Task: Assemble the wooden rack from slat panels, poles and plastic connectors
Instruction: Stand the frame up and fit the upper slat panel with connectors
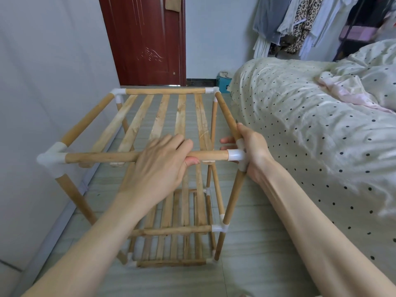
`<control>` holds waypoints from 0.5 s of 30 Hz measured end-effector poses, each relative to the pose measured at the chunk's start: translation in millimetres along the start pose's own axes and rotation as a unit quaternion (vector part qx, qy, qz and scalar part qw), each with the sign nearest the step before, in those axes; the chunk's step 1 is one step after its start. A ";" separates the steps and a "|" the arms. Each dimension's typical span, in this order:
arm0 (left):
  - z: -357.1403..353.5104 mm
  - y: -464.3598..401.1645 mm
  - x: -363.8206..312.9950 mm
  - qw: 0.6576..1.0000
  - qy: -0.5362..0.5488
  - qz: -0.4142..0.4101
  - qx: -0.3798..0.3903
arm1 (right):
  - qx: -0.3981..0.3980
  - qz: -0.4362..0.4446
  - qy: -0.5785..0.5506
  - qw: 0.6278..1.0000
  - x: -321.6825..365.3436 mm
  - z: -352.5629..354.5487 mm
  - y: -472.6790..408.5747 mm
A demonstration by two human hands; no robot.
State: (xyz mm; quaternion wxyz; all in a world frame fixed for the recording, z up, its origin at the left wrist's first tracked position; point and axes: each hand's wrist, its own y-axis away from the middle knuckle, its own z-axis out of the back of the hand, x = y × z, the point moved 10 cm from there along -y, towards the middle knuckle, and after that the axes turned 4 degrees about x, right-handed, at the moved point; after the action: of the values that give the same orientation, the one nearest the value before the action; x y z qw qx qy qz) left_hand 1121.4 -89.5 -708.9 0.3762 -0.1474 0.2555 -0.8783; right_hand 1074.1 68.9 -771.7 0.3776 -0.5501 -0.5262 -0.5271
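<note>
The wooden rack [162, 116] stands upright on the floor with three slat tiers joined by white plastic connectors. My left hand [158, 166] grips the top tier's near pole [100, 157], fingers over it and thumb under. My right hand [252, 153] is wrapped round the near right corner connector [234, 155], where the near pole, the right side pole [226, 112] and the right upright [233, 196] meet. The near left connector [52, 157] and the two far connectors hold the other top corners. The lower tiers are partly hidden behind my left arm.
A bed with a dotted cover [300, 125] lies close on the right. A pale wall [42, 71] runs along the left. A dark red door [147, 39] and hanging clothes [300, 22] are at the back. Tiled floor [246, 264] surrounds the rack.
</note>
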 end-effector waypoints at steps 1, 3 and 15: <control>-0.2 0.9 -0.1 1.000 -0.001 0.001 -0.001 | -0.006 0.001 0.001 1.000 -0.4 -0.3 0.9; 0.2 1.8 -0.3 1.000 -0.010 0.005 -0.007 | -0.015 -0.005 -0.005 1.000 -1.4 -0.2 1.6; -3.0 -3.1 5.2 0.999 0.008 0.033 0.023 | 0.061 -0.033 -0.064 0.996 -3.7 -0.3 -5.4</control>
State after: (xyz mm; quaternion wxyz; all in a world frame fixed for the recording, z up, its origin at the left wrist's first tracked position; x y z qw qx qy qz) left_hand 1114.7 -90.5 -709.3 0.4062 -0.1236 0.2432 -0.8721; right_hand 1069.2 68.8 -776.0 0.3588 -0.5410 -0.5984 -0.4696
